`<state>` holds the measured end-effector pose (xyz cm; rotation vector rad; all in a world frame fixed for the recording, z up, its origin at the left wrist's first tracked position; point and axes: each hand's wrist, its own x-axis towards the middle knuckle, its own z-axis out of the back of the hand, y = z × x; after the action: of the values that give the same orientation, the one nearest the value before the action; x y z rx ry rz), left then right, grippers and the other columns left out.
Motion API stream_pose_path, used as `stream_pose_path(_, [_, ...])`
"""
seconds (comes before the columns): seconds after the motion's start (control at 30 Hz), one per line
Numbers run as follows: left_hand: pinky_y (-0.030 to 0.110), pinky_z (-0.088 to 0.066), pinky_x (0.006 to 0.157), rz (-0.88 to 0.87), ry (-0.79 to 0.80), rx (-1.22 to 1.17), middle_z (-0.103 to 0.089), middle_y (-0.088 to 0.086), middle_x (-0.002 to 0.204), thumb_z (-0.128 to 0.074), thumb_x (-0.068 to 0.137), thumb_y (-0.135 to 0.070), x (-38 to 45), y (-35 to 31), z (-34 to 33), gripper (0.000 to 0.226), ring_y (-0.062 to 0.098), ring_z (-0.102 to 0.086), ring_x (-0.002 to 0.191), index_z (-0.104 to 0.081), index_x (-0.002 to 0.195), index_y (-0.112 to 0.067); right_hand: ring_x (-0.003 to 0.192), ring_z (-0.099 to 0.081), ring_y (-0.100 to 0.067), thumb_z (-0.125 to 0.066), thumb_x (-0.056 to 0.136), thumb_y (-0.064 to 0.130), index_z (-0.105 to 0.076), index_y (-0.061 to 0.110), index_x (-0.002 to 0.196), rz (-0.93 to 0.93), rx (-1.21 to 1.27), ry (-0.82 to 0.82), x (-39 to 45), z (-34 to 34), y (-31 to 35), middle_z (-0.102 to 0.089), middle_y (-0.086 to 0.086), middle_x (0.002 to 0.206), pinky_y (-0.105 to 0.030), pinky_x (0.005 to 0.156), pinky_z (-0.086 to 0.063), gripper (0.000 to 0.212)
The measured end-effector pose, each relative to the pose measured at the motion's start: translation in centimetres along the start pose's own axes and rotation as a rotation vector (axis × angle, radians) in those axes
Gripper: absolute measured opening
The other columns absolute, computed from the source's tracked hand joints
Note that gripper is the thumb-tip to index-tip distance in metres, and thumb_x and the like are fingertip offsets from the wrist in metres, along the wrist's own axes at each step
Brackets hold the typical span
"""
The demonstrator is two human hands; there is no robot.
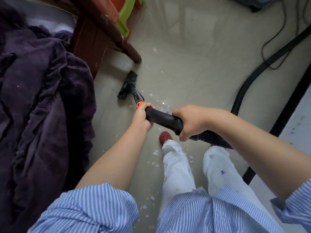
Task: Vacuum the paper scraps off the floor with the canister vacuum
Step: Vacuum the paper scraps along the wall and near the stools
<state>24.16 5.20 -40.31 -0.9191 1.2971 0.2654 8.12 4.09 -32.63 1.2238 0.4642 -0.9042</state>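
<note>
The head view looks down on a grey tiled floor (193, 52), and I see both bare arms reaching forward from blue striped sleeves (94, 209). The left hand (143, 115) has its fingers curled fully round the front end of the black vacuum handle (164, 119), just behind the orange collar (139, 104) where the wand (137, 95) begins. The right hand (190, 122) grips the rear end of the same handle, fingers wrapped tight, at the place where the ribbed black hose (213, 137) joins it. The hose passes under the right forearm and curves away to the far right of the scene. The wand goes down and away to the black floor nozzle (127, 84), which rests on the floor near the foot of a dark wooden chair leg (127, 47). The paper scraps (155, 153) are small white and pale pieces; many lie on the floor just beside the nozzle's right side and under the handle, and more are scattered nearer to me, around the dark red shoe (165, 137) and along the white trousers (176, 167). A few lie far, beside the chair leg. On the left a large purple cloth (42, 98) hangs in folds. A thin black cable (276, 36) loops on the floor at the far right. Behind the chair, something bright green (125, 19) shows; I cannot tell what it is.
</note>
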Motion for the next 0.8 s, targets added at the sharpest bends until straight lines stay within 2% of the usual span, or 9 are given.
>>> stream_pose_path(0.17, [0.010,-0.039,0.034,0.032,-0.016,-0.055,-0.045,-0.003,0.030,-0.041,0.093,-0.001,-3.4,4.6,-0.9,0.035,0.006,-0.045,0.025,-0.040,0.058,-0.008,0.067,-0.055,-0.019,-0.070,0.071,0.019,-0.050,0.015,0.093,0.014,-0.067,0.027,-4.3,-1.8,-2.5,-0.056,0.001,0.075,-0.024,0.052,-0.042,0.030])
stream_pose_path(0.2, [0.010,-0.039,0.034,0.042,-0.008,-0.070,-0.045,-0.002,0.030,-0.041,0.093,-0.001,-4.1,5.6,-1.1,0.039,0.006,-0.045,0.025,-0.043,0.054,-0.007,0.067,-0.055,-0.018,-0.070,0.071,0.019,-0.050,0.015,0.094,0.013,-0.076,0.033,-5.4,-2.1,-3.2,-0.056,0.000,0.078,-0.023,0.049,-0.041,0.030])
stream_pose_path(0.3, [0.010,-0.038,0.034,0.027,0.012,-0.061,-0.045,-0.001,0.030,-0.040,0.093,0.000,-5.8,7.9,-1.7,0.070,0.006,-0.045,0.025,-0.047,0.024,-0.012,0.062,-0.055,-0.015,-0.069,0.071,0.018,-0.050,0.015,0.096,-0.004,-0.078,0.040,-7.9,-2.5,-4.5,-0.058,-0.001,0.082,-0.021,0.046,-0.043,0.031])
stream_pose_path(0.4, [0.009,-0.038,0.034,0.043,0.019,-0.037,-0.045,-0.001,0.029,-0.040,0.092,0.002,-7.9,10.1,-1.8,0.075,0.006,-0.044,0.024,-0.045,0.018,-0.009,0.067,-0.055,-0.016,-0.070,0.070,0.019,-0.049,0.017,0.094,-0.015,-0.103,0.057,-10.4,-3.3,-5.2,-0.057,0.001,0.079,-0.024,0.054,-0.044,0.031])
stream_pose_path(0.57, [0.009,-0.040,0.035,0.069,0.054,-0.085,-0.045,0.000,0.030,-0.039,0.093,0.003,-10.6,12.4,-1.5,0.074,0.007,-0.045,0.024,-0.047,0.020,-0.009,0.060,-0.053,-0.007,-0.069,0.072,0.019,-0.047,0.020,0.091,-0.033,-0.120,0.089,-13.9,-4.2,-5.3,-0.054,0.004,0.075,-0.020,0.051,-0.043,0.029])
stream_pose_path(0.63, [0.010,-0.040,0.036,0.095,0.060,-0.097,-0.045,0.000,0.030,-0.039,0.093,0.003,-11.9,13.1,-1.4,0.061,0.007,-0.045,0.024,-0.050,0.034,-0.007,0.061,-0.053,-0.006,-0.069,0.073,0.019,-0.046,0.021,0.091,-0.045,-0.123,0.099,-15.3,-4.5,-5.1,-0.054,0.005,0.076,-0.018,0.049,-0.041,0.029])
stream_pose_path(0.7, [0.012,-0.041,0.038,0.116,0.074,-0.099,-0.045,0.000,0.030,-0.039,0.093,0.003,-13.2,13.5,-1.5,0.041,0.007,-0.045,0.024,-0.042,0.053,-0.005,0.064,-0.054,-0.008,-0.069,0.072,0.020,-0.046,0.023,0.092,-0.072,-0.106,0.098,-16.5,-4.8,-5.0,-0.056,0.004,0.078,-0.018,0.050,-0.040,0.030])
stream_pose_path(0.8, [0.016,-0.043,0.042,0.121,0.093,-0.102,-0.045,0.000,0.030,-0.039,0.093,0.003,-14.4,14.3,-1.4,0.041,0.007,-0.045,0.024,-0.042,0.053,-0.006,0.064,-0.056,-0.009,-0.069,0.072,0.019,-0.047,0.023,0.093,-0.105,-0.112,0.080,-18.2,-5.3,-4.5,-0.057,0.004,0.078,-0.019,0.050,-0.041,0.031])
